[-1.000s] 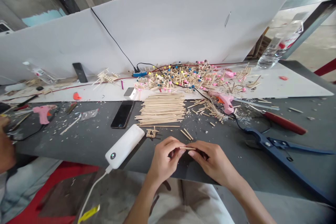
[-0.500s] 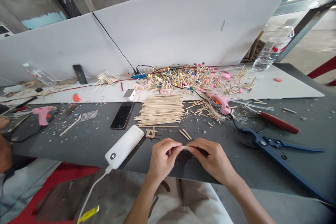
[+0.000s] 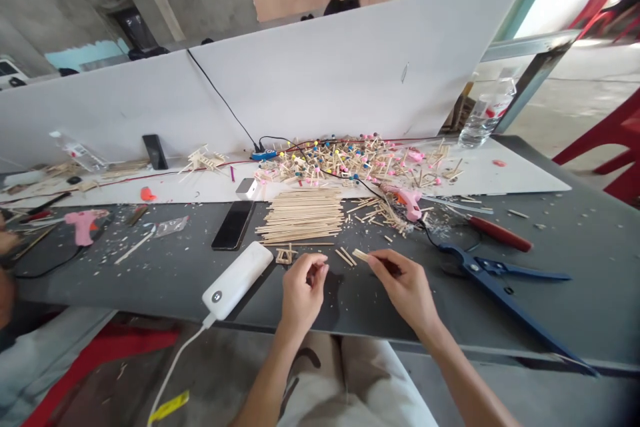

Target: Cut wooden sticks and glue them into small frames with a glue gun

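The hands have parted since the earlier frame. The left hand (image 3: 303, 293) has let go of the stick and now sits empty, its grip loosely curled, over the edge of the dark bench (image 3: 560, 293). The right hand (image 3: 403, 290) alone pinches the short wooden stick (image 3: 361, 255) between thumb and fingertips, its far end poking out to the left, near a few loose sticks (image 3: 346, 256). Farther left lie a small glued stick frame (image 3: 285, 255) and a white power bank (image 3: 235, 280).
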